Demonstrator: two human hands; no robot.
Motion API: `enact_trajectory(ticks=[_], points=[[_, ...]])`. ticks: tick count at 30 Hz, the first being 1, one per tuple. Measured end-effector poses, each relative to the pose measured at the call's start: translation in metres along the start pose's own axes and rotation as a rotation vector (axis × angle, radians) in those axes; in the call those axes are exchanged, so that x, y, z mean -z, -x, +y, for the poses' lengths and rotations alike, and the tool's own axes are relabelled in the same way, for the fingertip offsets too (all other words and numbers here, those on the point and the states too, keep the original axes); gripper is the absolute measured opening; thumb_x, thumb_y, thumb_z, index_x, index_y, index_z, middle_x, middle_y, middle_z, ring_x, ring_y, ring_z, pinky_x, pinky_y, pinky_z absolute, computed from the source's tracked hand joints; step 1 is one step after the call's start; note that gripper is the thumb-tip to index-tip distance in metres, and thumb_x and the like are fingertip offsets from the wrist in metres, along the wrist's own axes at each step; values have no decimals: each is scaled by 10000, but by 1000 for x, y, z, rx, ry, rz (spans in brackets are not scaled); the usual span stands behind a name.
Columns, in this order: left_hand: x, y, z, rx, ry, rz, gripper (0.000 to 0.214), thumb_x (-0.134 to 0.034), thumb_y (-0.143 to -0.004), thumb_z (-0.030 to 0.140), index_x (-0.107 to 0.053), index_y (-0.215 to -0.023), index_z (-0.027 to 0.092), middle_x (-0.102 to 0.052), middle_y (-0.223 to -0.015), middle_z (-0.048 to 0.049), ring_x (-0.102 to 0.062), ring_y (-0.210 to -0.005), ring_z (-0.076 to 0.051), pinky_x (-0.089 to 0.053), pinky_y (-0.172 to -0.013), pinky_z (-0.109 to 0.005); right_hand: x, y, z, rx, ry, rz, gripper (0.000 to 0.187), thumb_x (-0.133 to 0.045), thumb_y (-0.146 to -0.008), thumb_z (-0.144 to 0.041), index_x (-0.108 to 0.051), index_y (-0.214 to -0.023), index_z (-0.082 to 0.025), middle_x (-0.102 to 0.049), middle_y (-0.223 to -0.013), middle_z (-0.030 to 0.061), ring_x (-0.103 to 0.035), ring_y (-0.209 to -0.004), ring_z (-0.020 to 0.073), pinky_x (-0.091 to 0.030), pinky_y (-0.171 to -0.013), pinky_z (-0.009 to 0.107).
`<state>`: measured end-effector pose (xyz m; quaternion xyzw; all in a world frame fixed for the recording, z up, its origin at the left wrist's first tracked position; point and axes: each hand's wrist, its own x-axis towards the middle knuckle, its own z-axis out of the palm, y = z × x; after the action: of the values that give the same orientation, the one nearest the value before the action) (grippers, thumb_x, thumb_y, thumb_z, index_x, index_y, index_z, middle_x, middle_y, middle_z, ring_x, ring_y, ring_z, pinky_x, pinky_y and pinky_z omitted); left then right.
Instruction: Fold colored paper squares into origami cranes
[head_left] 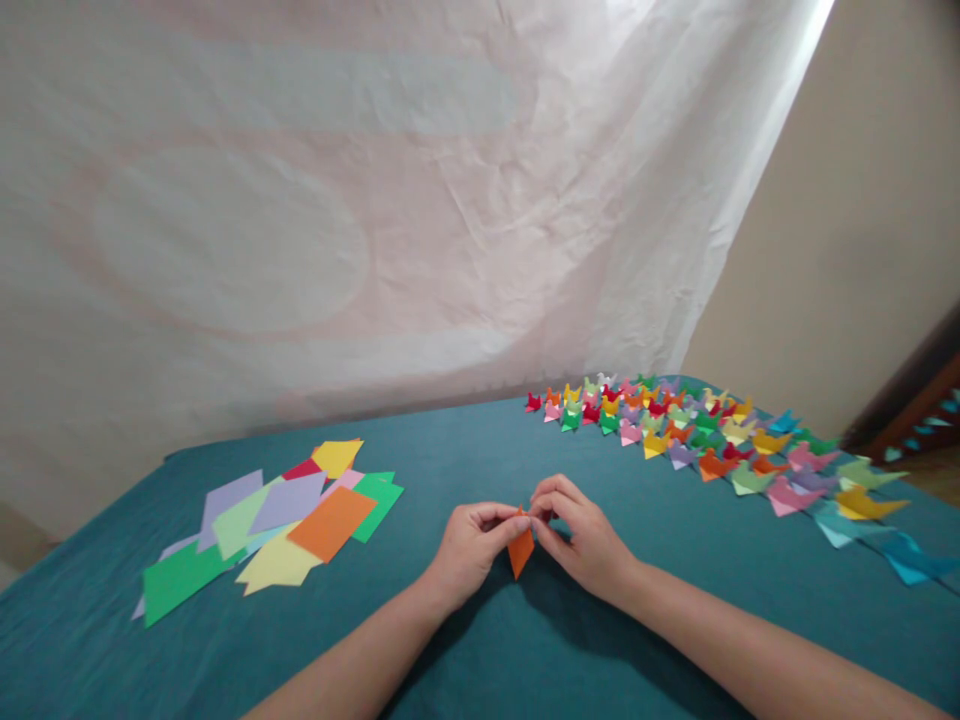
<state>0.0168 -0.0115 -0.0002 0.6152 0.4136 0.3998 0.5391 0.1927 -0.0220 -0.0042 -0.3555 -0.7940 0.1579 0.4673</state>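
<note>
Between my two hands is a small piece of folded orange paper (520, 552), narrow and kite-shaped, its point hanging downward. My left hand (474, 548) pinches its upper left side between thumb and fingers. On the other side, my right hand (579, 538) is closed with thumb and forefinger at the paper's upper right edge. The fingertips of both hands nearly meet at the top and cover that part of the folds. Both hands are just over the teal cloth of the table (457, 660).
At the left lies a loose pile of coloured paper sheets, with an orange sheet (332, 524) and a green sheet (184, 580) among them. Rows of folded paper birds (739, 432) stand along the right. Behind the table hangs a pale fabric sheet (360, 220).
</note>
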Motion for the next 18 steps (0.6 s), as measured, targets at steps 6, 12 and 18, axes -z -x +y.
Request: enact_trajectory(ticks=[6,12,18], points=[[0,0,1,-5,10,6,308,-700,-717,408,-731,-820,120,-717,-807,-70,-611,-725,-182,-450,-692,-258,0,0,-2,3,-5,13,108,-505,-834,-108,-536,-855,-209,-533,-913,48,-559,-822,157,-490,-725,290],[0,0,3,-3,0,12,331,-698,-701,436,-730,-801,122,-712,-779,-64,-611,-717,-187,-457,-688,-265,-2,1,-2,9,-25,27,127,-504,-820,-89,-532,-861,-206,-527,-905,44,-550,-791,149,-481,-690,272],[0,1,2,-7,11,25,320,-705,-691,435,-730,-796,133,-707,-774,-60,-607,-711,-186,-456,-681,-267,-3,2,0,4,-38,28,135,-505,-815,-82,-530,-861,-207,-525,-909,41,-546,-792,147,-471,-688,266]])
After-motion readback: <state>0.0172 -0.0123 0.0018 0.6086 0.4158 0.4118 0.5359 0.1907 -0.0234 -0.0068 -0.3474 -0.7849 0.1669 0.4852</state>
